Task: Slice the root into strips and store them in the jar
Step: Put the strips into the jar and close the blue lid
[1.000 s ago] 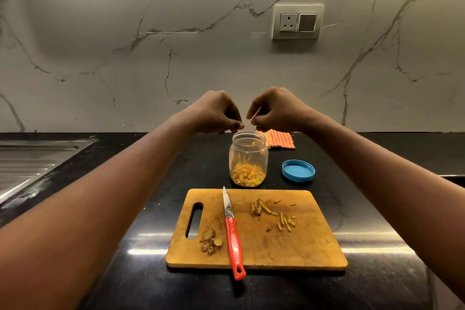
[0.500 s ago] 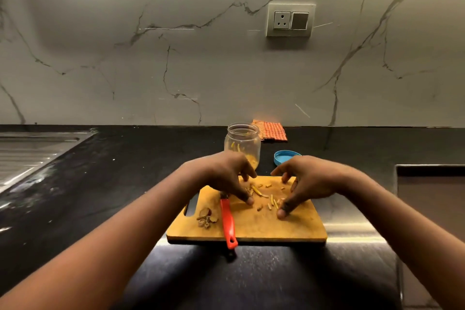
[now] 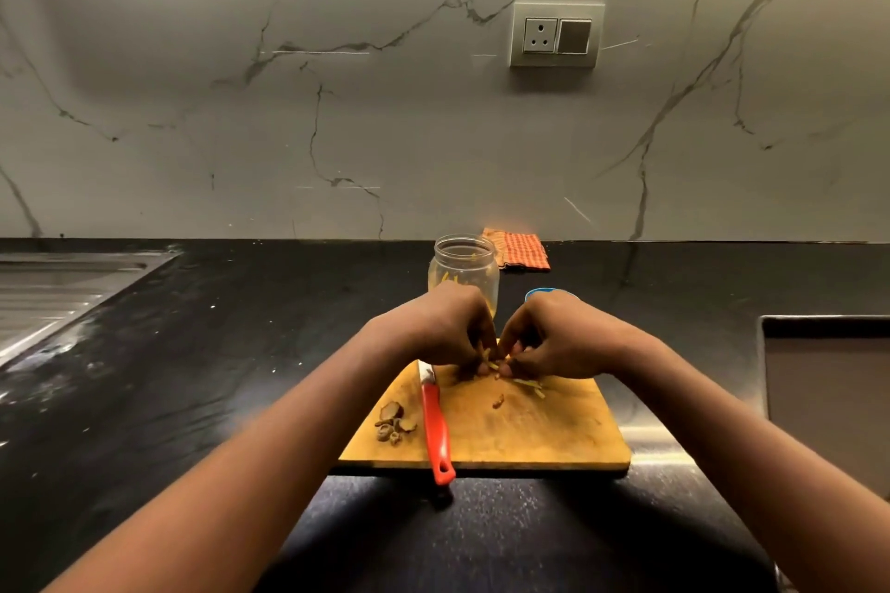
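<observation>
Here, from the head camera, both hands meet over the far edge of a rectangular wooden cutting board (image 3: 530,429) with a worn, stained face. The left hand (image 3: 448,332) and the right hand (image 3: 563,342) have their fingers curled downward, fingertips almost touching each other, and pinch a small bunch of thin yellow root strips (image 3: 492,360) between them. A few more strips lie flat on the board just beside the right hand's fingertips, and one small brown scrap sits nearer the middle.

A knife with a glossy red plastic handle (image 3: 437,429) lies along the board, its handle end overhanging the near edge. Left of it is a little heap of brown, curled peel pieces (image 3: 394,424).

Behind the hands stands a round clear glass jar (image 3: 464,272), uncapped and upright, with yellow strips clinging inside. A blue round lid (image 3: 537,293) peeks out behind the right hand. An orange checked cloth (image 3: 522,250) lies folded against the veined marble wall (image 3: 337,111). The counter (image 3: 192,376) is speckled black stone, with a ridged steel drainboard (image 3: 58,294) at the left.
</observation>
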Available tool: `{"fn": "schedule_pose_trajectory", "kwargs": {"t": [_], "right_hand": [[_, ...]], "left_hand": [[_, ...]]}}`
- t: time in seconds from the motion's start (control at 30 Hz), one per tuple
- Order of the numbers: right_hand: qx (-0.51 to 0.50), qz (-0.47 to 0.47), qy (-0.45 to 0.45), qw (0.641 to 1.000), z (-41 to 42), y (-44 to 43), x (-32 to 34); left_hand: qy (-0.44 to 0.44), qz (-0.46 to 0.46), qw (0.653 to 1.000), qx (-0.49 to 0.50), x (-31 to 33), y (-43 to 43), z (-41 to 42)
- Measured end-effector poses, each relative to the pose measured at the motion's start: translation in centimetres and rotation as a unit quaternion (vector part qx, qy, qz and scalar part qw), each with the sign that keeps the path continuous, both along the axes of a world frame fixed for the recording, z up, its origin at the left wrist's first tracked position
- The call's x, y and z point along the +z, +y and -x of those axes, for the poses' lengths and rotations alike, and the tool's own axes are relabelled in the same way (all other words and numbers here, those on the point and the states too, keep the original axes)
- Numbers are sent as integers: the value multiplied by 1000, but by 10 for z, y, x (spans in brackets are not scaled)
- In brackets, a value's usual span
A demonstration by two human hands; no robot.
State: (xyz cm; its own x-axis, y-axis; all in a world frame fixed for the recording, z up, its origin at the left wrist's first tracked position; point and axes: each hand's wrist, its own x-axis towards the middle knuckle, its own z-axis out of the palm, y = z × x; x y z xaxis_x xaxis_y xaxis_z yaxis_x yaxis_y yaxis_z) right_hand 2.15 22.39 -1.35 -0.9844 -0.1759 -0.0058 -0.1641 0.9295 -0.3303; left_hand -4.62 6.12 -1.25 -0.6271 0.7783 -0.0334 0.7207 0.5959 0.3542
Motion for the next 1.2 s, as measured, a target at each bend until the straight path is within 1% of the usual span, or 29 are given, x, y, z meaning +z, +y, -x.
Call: {"fn": "schedule_pose_trajectory", "kwargs": {"t": [0.23, 0.47, 0.7, 0.87, 1.0, 1.07, 1.2], "right_hand": [[10, 7, -13, 1000, 6, -3, 1], [28, 33, -20, 999, 5, -3, 1], [30, 123, -46, 991, -1, 2, 21], [29, 144, 8, 989, 9, 10, 59], [-17, 149, 65, 987, 39, 11, 90], [-49, 140, 84, 985, 57, 7, 97], [-92, 92, 95, 987, 86, -4, 92]], "left_hand": [[-5, -56, 998, 0, -8, -6, 1], [-11, -94, 996, 3, -10, -10, 0], [-15, -142, 990, -3, 2, -19, 0], [2, -184, 983, 16, 47, -24, 16], [40, -215, 973, 72, 85, -20, 41], [36, -214, 971, 102, 90, -13, 53], [19, -175, 973, 147, 84, 4, 72]]}}
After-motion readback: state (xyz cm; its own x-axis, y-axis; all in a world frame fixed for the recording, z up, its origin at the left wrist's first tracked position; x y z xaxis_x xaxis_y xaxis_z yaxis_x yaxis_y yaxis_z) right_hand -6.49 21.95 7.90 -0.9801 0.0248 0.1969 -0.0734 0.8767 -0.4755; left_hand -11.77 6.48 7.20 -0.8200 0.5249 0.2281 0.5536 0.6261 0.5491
